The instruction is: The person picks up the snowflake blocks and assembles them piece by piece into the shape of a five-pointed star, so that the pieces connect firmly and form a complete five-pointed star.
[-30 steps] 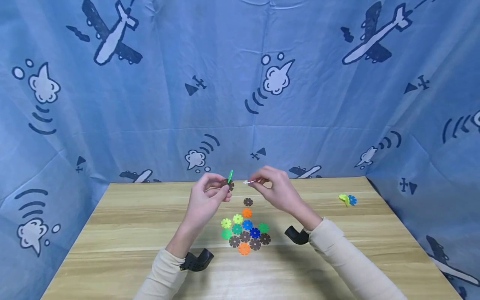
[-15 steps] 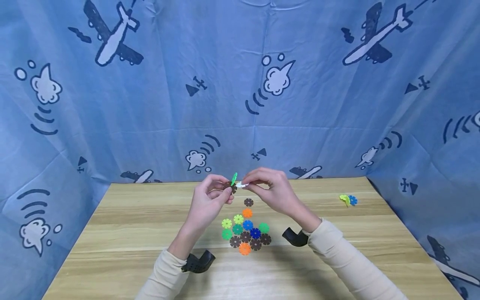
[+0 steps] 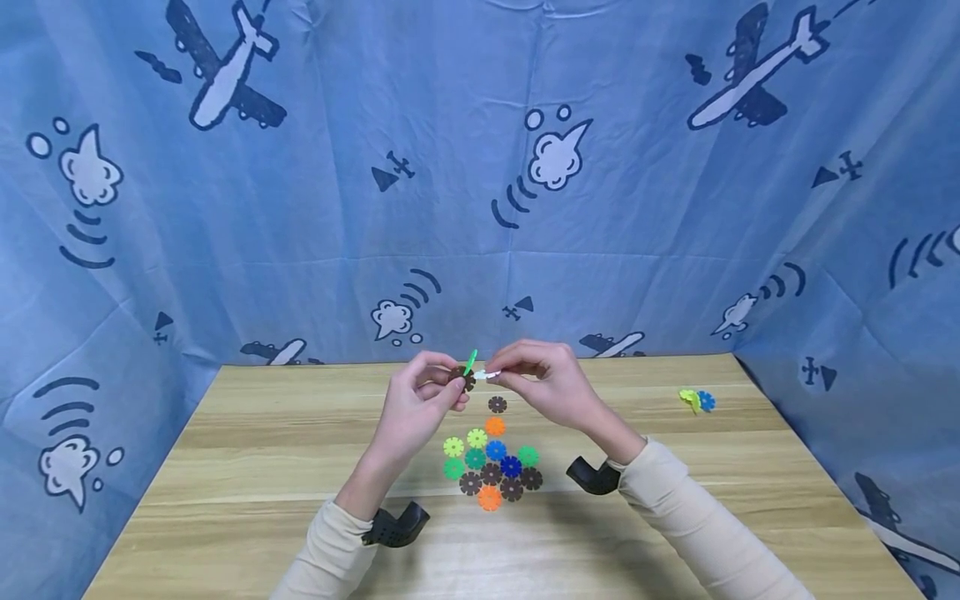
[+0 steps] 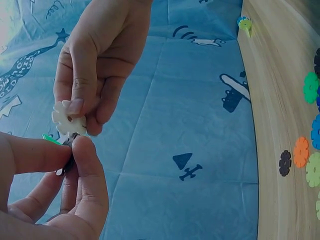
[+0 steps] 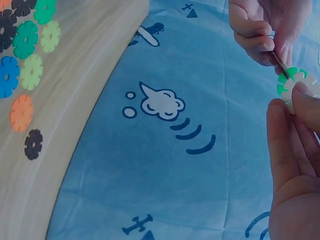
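My left hand (image 3: 408, 417) pinches a brown notched plastic disc (image 3: 468, 382) between thumb and fingers, above the table's far edge. A green notched disc (image 3: 471, 361) stands at an angle to the brown one, joined at its edge. In my right hand (image 3: 551, 385) a white notched disc (image 4: 64, 117) is pinched by thumb and fingertips. Its lower edge meets the brown disc's edge in the left wrist view. In the right wrist view the white disc overlaps the green disc (image 5: 281, 89). Fingers cover much of the brown disc.
Several loose notched discs lie flat below the hands, among them an orange disc (image 3: 489, 498), a dark blue disc (image 3: 511, 466) and a lone brown disc (image 3: 497, 405). A yellow piece (image 3: 687, 397) and a blue disc (image 3: 706, 401) sit together at the right. A blue curtain (image 3: 450, 208) hangs behind the wooden table (image 3: 247, 467).
The two hands have come closer together, bringing the white disc from apart to against the brown and green pair. In the last half second they have shifted only slightly.
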